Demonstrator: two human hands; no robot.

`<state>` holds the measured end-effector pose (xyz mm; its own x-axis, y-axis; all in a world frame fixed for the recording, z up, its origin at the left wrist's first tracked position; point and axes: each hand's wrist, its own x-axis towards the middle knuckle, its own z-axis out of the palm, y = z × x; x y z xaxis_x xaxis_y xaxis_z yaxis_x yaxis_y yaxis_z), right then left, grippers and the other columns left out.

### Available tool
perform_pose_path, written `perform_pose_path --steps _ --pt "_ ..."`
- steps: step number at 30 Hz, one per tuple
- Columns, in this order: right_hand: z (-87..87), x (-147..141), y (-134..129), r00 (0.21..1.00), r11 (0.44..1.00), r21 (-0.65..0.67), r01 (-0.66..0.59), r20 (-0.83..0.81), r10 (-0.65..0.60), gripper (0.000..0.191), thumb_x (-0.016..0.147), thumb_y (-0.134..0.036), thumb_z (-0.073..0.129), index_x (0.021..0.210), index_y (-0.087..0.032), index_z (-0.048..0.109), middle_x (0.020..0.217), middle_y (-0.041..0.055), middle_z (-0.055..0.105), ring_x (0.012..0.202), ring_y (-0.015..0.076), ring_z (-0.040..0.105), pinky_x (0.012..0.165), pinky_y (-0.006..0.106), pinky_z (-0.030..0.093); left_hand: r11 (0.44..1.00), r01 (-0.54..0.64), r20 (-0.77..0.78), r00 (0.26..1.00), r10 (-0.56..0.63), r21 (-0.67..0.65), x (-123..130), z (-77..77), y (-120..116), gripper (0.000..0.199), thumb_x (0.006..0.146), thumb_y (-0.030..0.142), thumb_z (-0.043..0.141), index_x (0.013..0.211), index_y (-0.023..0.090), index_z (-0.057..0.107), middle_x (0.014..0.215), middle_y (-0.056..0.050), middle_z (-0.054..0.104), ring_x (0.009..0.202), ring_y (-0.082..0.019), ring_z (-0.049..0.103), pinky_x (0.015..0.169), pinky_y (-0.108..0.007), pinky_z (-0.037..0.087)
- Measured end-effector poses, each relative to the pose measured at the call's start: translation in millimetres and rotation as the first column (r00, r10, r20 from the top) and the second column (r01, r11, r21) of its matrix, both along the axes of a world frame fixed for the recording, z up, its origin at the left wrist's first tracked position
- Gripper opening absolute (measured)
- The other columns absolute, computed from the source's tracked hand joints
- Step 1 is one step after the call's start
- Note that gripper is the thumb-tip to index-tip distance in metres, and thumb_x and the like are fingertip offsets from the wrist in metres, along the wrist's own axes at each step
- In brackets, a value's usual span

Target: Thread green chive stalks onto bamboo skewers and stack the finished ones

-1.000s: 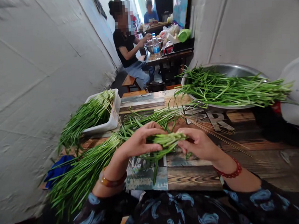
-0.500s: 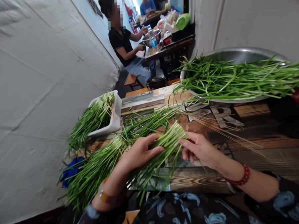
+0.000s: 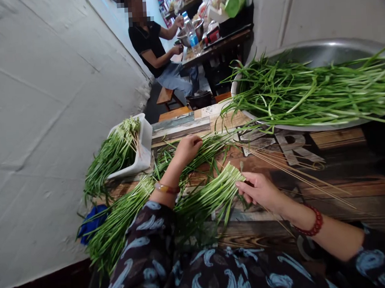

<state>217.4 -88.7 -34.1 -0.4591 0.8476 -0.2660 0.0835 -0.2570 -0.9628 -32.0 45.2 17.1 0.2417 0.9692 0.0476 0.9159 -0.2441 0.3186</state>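
My right hand (image 3: 257,190) is closed at the pale cut ends of a bundle of garlic chives (image 3: 211,192). A thin bamboo skewer (image 3: 283,226) sticks out below that hand, and its other end is hidden among the stalks. Farther up the table, my left hand (image 3: 188,149) bends its closed fingers down onto a pile of loose garlic chives (image 3: 213,145). What lies between those fingertips is hidden. Left of the held bundle rests another bundle of chives (image 3: 125,218), its cut ends lined up.
A white plastic tray (image 3: 144,151) holds skewered chives at the left. At the right stands a large steel basin (image 3: 332,48) heaped with long chives. Several loose skewers (image 3: 297,170) lie on the wood-patterned table. Behind, a person (image 3: 155,47) sits at another table with a bowl and a water bottle (image 3: 191,36).
My left hand has let go of the bundle and moved up and away to the loose chives. My right hand stays at the cut ends. The view has tilted down slightly.
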Motion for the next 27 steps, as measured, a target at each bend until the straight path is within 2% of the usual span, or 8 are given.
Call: perform_pose_path --steps 3,8,14,16,19,20,23,27 --pt "-0.9 1 1 1.000 1.000 -0.004 -0.009 -0.009 0.009 0.028 0.083 -0.043 0.053 0.071 -0.018 0.052 0.058 -0.0037 0.054 0.038 0.0060 0.048 0.033 0.016 0.035 1.000 0.004 -0.019 1.000 -0.004 -0.006 7 -10.6 16 0.012 0.079 0.021 0.059 0.080 0.015 0.070 0.081 -0.007 0.065 0.075 -0.019 0.056 0.072 -0.030 0.042" --pt "-2.6 3 0 1.000 1.000 -0.014 -0.004 -0.024 0.004 0.026 0.085 -0.041 0.053 0.073 -0.018 0.053 0.060 -0.0036 0.056 0.039 0.0051 0.047 0.034 0.015 0.034 0.999 -0.001 0.061 0.998 0.003 -0.032 7 -21.7 20 0.006 0.067 0.012 0.063 0.071 0.016 0.066 0.073 -0.003 0.060 0.066 -0.016 0.050 0.067 -0.029 0.039" --pt "-3.9 2 1 1.000 1.000 -0.004 -0.009 0.007 0.009 0.026 0.086 -0.041 0.052 0.074 -0.018 0.054 0.058 -0.0033 0.055 0.038 0.0060 0.047 0.034 0.015 0.034 0.996 -0.086 0.283 0.955 0.093 -0.036 -1 -27.4 14 0.009 0.074 0.021 0.059 0.073 0.014 0.063 0.067 -0.001 0.061 0.062 -0.013 0.053 0.062 -0.025 0.042" --pt "-4.1 2 1 1.000 1.000 -0.005 -0.014 0.011 0.014 0.027 0.087 -0.042 0.051 0.074 -0.018 0.055 0.057 -0.0033 0.055 0.038 0.0064 0.046 0.034 0.016 0.034 0.993 -0.093 0.445 0.888 0.118 -0.078 3 -18.2 5 0.015 0.078 0.027 0.059 0.078 0.013 0.062 0.067 -0.001 0.062 0.060 -0.011 0.055 0.060 -0.023 0.044" --pt "-3.9 3 0 1.000 1.000 0.004 -0.008 0.019 0.008 0.027 0.087 -0.042 0.051 0.073 -0.018 0.054 0.055 -0.0036 0.054 0.038 0.0068 0.045 0.035 0.017 0.034 0.981 -0.025 0.703 0.694 0.156 -0.193 17 3.8 -16 0.021 0.079 0.034 0.063 0.081 0.014 0.060 0.063 0.000 0.062 0.054 -0.010 0.056 0.055 -0.021 0.045" --pt "-3.4 3 0 1.000 1.000 0.017 -0.001 0.022 0.001 0.027 0.087 -0.041 0.051 0.073 -0.018 0.054 0.055 -0.0036 0.054 0.038 0.0069 0.045 0.035 0.017 0.034 0.974 0.007 0.731 0.662 0.164 -0.226 23 10.5 -24 0.022 0.079 0.035 0.064 0.082 0.014 0.060 0.061 0.001 0.061 0.050 -0.008 0.054 0.051 -0.020 0.043" --pt "-0.1 5 -1 0.999 0.995 0.091 0.036 0.029 -0.038 0.026 0.088 -0.037 0.051 0.069 -0.019 0.052 0.055 -0.0037 0.052 0.039 0.0069 0.045 0.037 0.018 0.033 0.948 0.080 0.729 0.661 0.181 -0.308 39 19.5 -48 0.024 0.082 0.037 0.065 0.078 0.014 0.061 0.057 0.002 0.059 0.044 -0.006 0.049 0.045 -0.017 0.039" --pt "7.4 8 -2 0.991 0.962 0.263 0.068 0.091 -0.095 0.025 0.086 -0.032 0.052 0.065 -0.019 0.049 0.052 -0.0042 0.048 0.040 0.0070 0.041 0.041 0.020 0.031 0.934 0.070 0.773 0.585 0.245 -0.350 46 10.4 -73 0.021 0.078 0.033 0.070 0.080 0.013 0.064 0.062 0.001 0.060 0.051 -0.006 0.053 0.050 -0.017 0.043"
